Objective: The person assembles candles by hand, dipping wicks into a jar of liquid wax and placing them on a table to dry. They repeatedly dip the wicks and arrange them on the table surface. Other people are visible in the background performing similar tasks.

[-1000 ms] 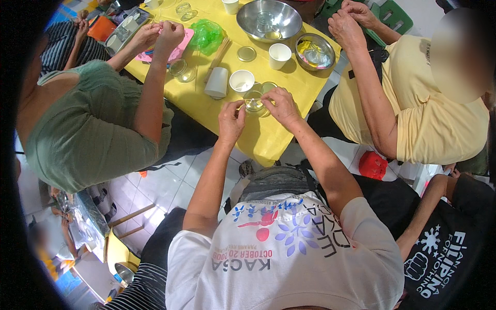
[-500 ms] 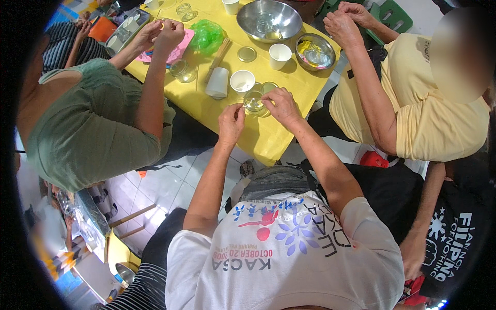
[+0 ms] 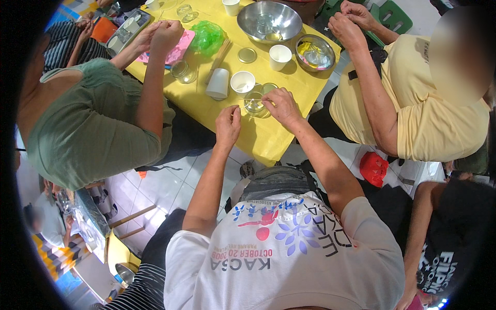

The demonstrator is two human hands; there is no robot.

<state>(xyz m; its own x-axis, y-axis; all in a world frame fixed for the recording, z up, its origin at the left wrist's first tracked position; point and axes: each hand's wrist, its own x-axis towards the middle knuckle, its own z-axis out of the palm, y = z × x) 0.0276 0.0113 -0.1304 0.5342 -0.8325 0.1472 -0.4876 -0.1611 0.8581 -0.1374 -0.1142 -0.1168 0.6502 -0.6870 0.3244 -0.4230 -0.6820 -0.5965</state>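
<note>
Over a small glass jar [image 3: 253, 108] near the table corner, my right hand [image 3: 282, 107] is closed in a pinch on a thin pale stick [image 3: 252, 99]. A small white bit shows at the jar; its kind is too small to tell. My left hand [image 3: 228, 126] is left of the jar, fingers pinched together; what they hold, if anything, is too fine to make out. Just beyond the jar stands a white paper cup [image 3: 242, 81], with a round lid [image 3: 269, 89] beside it. Another paper cup [image 3: 217, 84] lies on its side, against a bundle of thin sticks [image 3: 219, 56].
The yellow-covered table [image 3: 271, 142] also bears a large steel bowl [image 3: 269, 20], a smaller bowl [image 3: 315, 52], an upright paper cup [image 3: 280, 57], a lid [image 3: 247, 55], a green plastic bag [image 3: 207, 37] and a glass jar [image 3: 183, 71]. Co-workers sit left and right, hands raised.
My left hand has drawn slightly left and down, away from my right hand, which stays nearly still. At the lower right, a person in black has shifted, uncovering more of a red thing.
</note>
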